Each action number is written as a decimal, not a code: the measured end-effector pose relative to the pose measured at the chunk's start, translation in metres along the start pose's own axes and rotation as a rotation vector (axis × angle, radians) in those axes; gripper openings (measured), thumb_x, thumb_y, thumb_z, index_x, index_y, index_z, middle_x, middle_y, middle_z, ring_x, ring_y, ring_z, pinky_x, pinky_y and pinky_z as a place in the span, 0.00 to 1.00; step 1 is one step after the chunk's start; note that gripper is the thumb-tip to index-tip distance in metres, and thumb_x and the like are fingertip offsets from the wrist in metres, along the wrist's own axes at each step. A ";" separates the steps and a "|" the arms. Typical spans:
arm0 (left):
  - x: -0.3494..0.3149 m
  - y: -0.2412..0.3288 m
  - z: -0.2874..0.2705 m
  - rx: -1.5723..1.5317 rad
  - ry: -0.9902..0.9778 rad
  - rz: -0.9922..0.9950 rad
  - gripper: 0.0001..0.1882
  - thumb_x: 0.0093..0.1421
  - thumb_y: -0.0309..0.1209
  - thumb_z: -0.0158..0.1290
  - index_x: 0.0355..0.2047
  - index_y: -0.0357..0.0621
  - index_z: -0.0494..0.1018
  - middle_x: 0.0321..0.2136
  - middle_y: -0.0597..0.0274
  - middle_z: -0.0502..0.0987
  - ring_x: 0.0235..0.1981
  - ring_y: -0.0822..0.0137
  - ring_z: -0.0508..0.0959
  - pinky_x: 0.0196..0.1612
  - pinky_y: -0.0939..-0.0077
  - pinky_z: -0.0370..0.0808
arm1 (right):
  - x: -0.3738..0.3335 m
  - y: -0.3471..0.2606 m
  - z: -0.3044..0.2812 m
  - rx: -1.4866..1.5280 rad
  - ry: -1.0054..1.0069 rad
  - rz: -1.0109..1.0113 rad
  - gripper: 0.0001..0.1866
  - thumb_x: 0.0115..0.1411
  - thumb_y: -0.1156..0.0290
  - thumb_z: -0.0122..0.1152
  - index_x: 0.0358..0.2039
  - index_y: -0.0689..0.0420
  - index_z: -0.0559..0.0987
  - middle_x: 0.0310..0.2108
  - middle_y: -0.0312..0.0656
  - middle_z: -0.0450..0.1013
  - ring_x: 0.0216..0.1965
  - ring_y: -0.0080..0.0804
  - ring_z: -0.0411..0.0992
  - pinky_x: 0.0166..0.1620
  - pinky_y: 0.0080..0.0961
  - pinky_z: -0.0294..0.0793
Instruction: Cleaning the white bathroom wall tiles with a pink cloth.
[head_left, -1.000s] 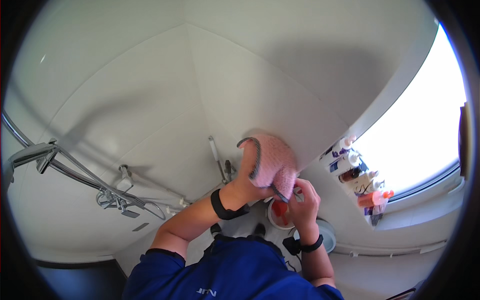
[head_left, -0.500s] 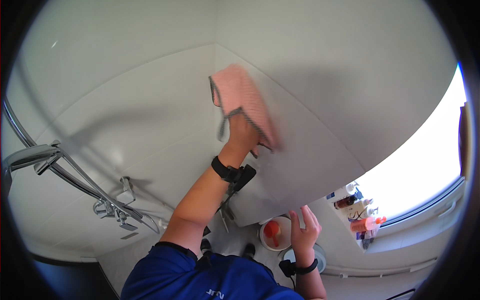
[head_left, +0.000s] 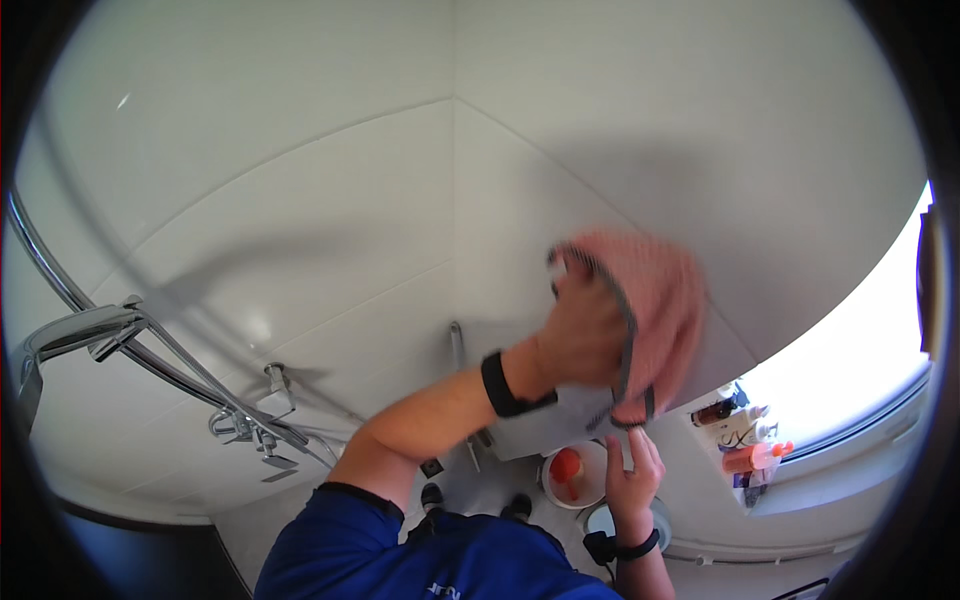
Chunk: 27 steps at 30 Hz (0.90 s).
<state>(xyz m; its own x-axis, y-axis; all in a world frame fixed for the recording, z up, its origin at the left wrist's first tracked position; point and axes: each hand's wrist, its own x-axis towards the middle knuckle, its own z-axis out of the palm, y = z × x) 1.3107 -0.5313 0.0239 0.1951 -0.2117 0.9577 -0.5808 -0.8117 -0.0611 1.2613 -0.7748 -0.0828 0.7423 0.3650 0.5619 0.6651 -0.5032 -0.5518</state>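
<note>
The pink woven cloth with a dark grey edge (head_left: 655, 320) is pressed flat against the white tiled shower wall (head_left: 330, 230), to the right of the corner where two walls meet. The left hand (head_left: 580, 335) is spread against the cloth's near side, its fingers closed on the cloth's edge and holding it to the wall; a black wrist band (head_left: 503, 384) sits on that arm. Just below the cloth hangs the right hand (head_left: 632, 480), fingers loosely open and holding nothing, with a black watch (head_left: 630, 547) at the wrist. Beside that hand, down on the floor, stands a white round bucket with something red inside (head_left: 572, 474). To the right, on the window ledge (head_left: 850, 480), is a cluster of bottles (head_left: 745, 435), one orange and one white. Far to the left, the chrome shower head (head_left: 75, 330) and its chrome mixer tap (head_left: 245, 425) are mounted on the wall.
</note>
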 end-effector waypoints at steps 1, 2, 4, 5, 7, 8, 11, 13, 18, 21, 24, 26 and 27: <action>0.013 -0.022 0.001 -0.243 0.129 -0.188 0.32 0.63 0.47 0.54 0.64 0.44 0.70 0.64 0.49 0.70 0.67 0.47 0.67 0.67 0.41 0.57 | 0.000 -0.002 0.002 0.001 0.058 -0.024 0.14 0.58 0.80 0.68 0.46 0.65 0.82 0.42 0.55 0.81 0.43 0.53 0.80 0.48 0.36 0.78; 0.028 -0.043 0.001 -0.504 0.309 -0.339 0.32 0.65 0.46 0.52 0.65 0.42 0.68 0.63 0.47 0.70 0.66 0.46 0.67 0.67 0.44 0.58 | -0.001 -0.002 0.003 -0.021 0.063 -0.027 0.13 0.59 0.80 0.68 0.45 0.65 0.81 0.40 0.54 0.81 0.42 0.52 0.80 0.46 0.36 0.78; 0.030 -0.106 0.001 -0.724 0.427 -0.541 0.32 0.69 0.45 0.48 0.68 0.39 0.61 0.62 0.45 0.69 0.66 0.46 0.67 0.67 0.54 0.60 | 0.001 -0.005 0.003 0.004 0.050 -0.020 0.13 0.59 0.80 0.68 0.45 0.65 0.81 0.40 0.54 0.81 0.41 0.51 0.80 0.46 0.35 0.78; 0.019 -0.135 -0.010 -0.353 0.271 -0.451 0.32 0.71 0.45 0.47 0.68 0.39 0.59 0.62 0.46 0.69 0.66 0.49 0.67 0.68 0.58 0.61 | 0.000 -0.003 0.002 0.003 0.045 -0.008 0.13 0.59 0.81 0.68 0.45 0.65 0.81 0.40 0.53 0.81 0.41 0.50 0.80 0.45 0.35 0.78; 0.004 -0.169 -0.033 0.261 0.080 -0.305 0.33 0.72 0.46 0.46 0.69 0.39 0.57 0.61 0.48 0.70 0.65 0.53 0.67 0.68 0.62 0.61 | -0.002 0.001 0.004 -0.005 0.050 -0.013 0.13 0.58 0.81 0.68 0.44 0.66 0.81 0.40 0.53 0.81 0.40 0.50 0.81 0.45 0.34 0.78; -0.001 -0.175 -0.040 0.493 -0.003 -0.260 0.33 0.72 0.46 0.46 0.69 0.39 0.56 0.61 0.50 0.70 0.65 0.55 0.67 0.68 0.62 0.61 | -0.003 0.003 0.004 -0.014 0.058 -0.025 0.12 0.58 0.81 0.68 0.44 0.66 0.81 0.40 0.53 0.81 0.39 0.49 0.81 0.44 0.33 0.78; -0.032 -0.177 -0.044 0.355 0.016 -0.490 0.32 0.72 0.45 0.47 0.68 0.39 0.58 0.62 0.50 0.70 0.65 0.55 0.67 0.68 0.62 0.61 | -0.004 0.003 0.007 -0.016 0.078 -0.042 0.12 0.59 0.81 0.68 0.43 0.66 0.81 0.38 0.52 0.81 0.37 0.48 0.80 0.43 0.32 0.78; -0.062 -0.164 -0.034 0.173 0.044 -0.664 0.31 0.71 0.45 0.47 0.68 0.39 0.59 0.62 0.51 0.70 0.65 0.55 0.67 0.68 0.62 0.61 | -0.001 0.000 0.008 -0.008 0.067 -0.027 0.11 0.59 0.81 0.68 0.43 0.66 0.81 0.37 0.52 0.81 0.37 0.47 0.80 0.43 0.31 0.78; -0.132 -0.081 0.000 -0.060 -0.038 -0.863 0.30 0.71 0.43 0.48 0.67 0.39 0.61 0.62 0.51 0.69 0.64 0.55 0.68 0.68 0.61 0.61 | -0.010 0.010 0.002 -0.009 0.050 0.014 0.16 0.56 0.80 0.69 0.46 0.69 0.81 0.41 0.56 0.81 0.38 0.53 0.80 0.44 0.37 0.79; -0.157 -0.023 0.014 -0.148 -0.135 -0.898 0.29 0.70 0.42 0.49 0.66 0.38 0.62 0.63 0.52 0.69 0.64 0.55 0.68 0.69 0.61 0.61 | -0.003 0.005 0.007 -0.004 0.032 0.001 0.17 0.56 0.81 0.68 0.47 0.69 0.81 0.40 0.54 0.81 0.38 0.50 0.81 0.43 0.35 0.79; -0.160 0.031 0.030 -0.183 -0.256 -0.855 0.28 0.70 0.41 0.50 0.65 0.38 0.64 0.63 0.52 0.69 0.63 0.55 0.69 0.69 0.61 0.61 | 0.002 0.001 0.009 0.049 0.054 0.004 0.12 0.59 0.81 0.67 0.43 0.64 0.81 0.33 0.48 0.80 0.33 0.38 0.80 0.41 0.28 0.78; -0.156 0.055 0.039 -0.152 -0.370 -0.796 0.28 0.70 0.40 0.50 0.65 0.38 0.65 0.63 0.52 0.68 0.63 0.55 0.69 0.69 0.61 0.61 | 0.004 -0.003 0.007 0.055 0.055 0.025 0.12 0.59 0.82 0.67 0.43 0.64 0.81 0.33 0.48 0.80 0.33 0.38 0.80 0.41 0.27 0.78; -0.157 0.063 0.043 -0.266 -0.338 -0.805 0.28 0.70 0.40 0.50 0.65 0.38 0.65 0.63 0.53 0.68 0.63 0.55 0.69 0.69 0.60 0.61 | 0.003 -0.005 0.007 0.071 0.064 0.033 0.12 0.58 0.82 0.67 0.43 0.64 0.81 0.33 0.47 0.80 0.34 0.37 0.80 0.41 0.27 0.78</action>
<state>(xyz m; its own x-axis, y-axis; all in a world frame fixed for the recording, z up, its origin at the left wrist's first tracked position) 1.2776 -0.5723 -0.1423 0.8169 0.1823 0.5471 -0.3239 -0.6399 0.6969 1.2612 -0.7662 -0.0825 0.7590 0.2972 0.5793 0.6458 -0.4570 -0.6116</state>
